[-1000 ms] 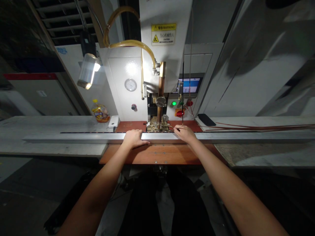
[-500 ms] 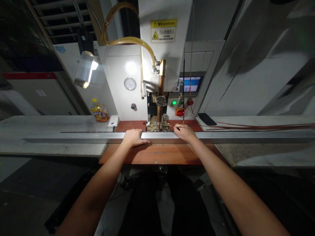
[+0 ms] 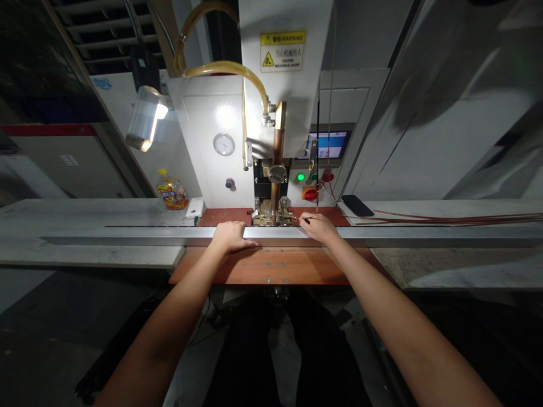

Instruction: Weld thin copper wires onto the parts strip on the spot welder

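Observation:
A long grey metal bar (image 3: 139, 236) lies crosswise in front of the machine's tooling (image 3: 271, 215). My left hand (image 3: 229, 236) is clasped over it left of the tooling, fingers over the far side and thumb along the near face. Just right of the tooling, my right hand (image 3: 318, 227) has its fingertips pinched on a thin rod, mostly hidden by the hand. A vertical copper-coloured cylinder (image 3: 277, 150) comes down over the tooling. Along the bar's far edge a thin dark strip (image 3: 161, 227) shows at left.
Several thin brown rods (image 3: 466, 218) and a black phone (image 3: 357, 206) lie at right. A plastic bottle (image 3: 172, 191) and a white box (image 3: 195, 208) stand at left. A lit lamp (image 3: 146, 118) hangs upper left. The reddish-brown plate (image 3: 280, 271) has a near edge before my legs.
The left end of the thin dark strip behind the bar has shifted slightly right. Both hands keep their places and grips.

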Tool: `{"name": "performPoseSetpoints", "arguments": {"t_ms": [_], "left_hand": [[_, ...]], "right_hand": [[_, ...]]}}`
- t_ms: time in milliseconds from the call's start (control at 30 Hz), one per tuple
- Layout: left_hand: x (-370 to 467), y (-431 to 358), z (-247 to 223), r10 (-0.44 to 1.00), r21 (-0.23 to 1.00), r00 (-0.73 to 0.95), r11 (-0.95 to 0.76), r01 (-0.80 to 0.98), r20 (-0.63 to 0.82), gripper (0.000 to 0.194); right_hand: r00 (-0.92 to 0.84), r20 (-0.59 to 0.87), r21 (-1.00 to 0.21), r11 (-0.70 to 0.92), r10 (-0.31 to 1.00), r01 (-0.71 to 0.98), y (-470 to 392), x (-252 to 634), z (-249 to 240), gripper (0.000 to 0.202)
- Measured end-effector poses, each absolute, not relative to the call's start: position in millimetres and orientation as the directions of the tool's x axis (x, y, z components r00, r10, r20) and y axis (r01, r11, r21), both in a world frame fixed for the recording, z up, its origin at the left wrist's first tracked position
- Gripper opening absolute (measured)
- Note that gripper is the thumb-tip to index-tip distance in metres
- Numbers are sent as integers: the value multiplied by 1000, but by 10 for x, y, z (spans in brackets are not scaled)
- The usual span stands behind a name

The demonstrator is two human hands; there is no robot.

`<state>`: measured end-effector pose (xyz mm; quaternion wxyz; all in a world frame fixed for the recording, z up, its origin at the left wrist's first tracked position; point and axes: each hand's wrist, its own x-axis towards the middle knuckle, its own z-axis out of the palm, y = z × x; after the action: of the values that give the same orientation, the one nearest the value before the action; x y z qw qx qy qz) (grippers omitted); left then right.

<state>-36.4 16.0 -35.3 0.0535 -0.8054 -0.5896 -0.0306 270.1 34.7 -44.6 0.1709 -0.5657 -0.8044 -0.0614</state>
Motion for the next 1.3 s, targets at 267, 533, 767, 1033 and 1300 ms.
{"name": "performPoseSetpoints", "arguments": {"t_ms": [267, 533, 767, 1033, 1300], "left_hand": [[-381, 193, -398, 947, -37, 304, -302, 953, 107, 78], [-469, 204, -381, 904, 35, 402, -411, 911, 144, 95], [-588, 207, -334, 908, 83, 387, -403, 912, 160, 100], [-786, 223, -356, 927, 3, 353, -356, 934, 129, 105], [-733, 207, -358, 947, -44, 315, -313, 949, 59, 87]], "right_hand": [[-294, 358, -96, 348, 886, 932, 360, 2708, -458, 29], [-275, 333, -100, 324, 902, 941, 321, 2693, -425, 29], [-255, 334, -109, 306, 907, 946, 345, 2705, -456, 29], [-250, 324, -129, 304, 913, 944, 347, 2707, -464, 32], [-257, 315, -143, 313, 914, 939, 366, 2716, -473, 33]]}}
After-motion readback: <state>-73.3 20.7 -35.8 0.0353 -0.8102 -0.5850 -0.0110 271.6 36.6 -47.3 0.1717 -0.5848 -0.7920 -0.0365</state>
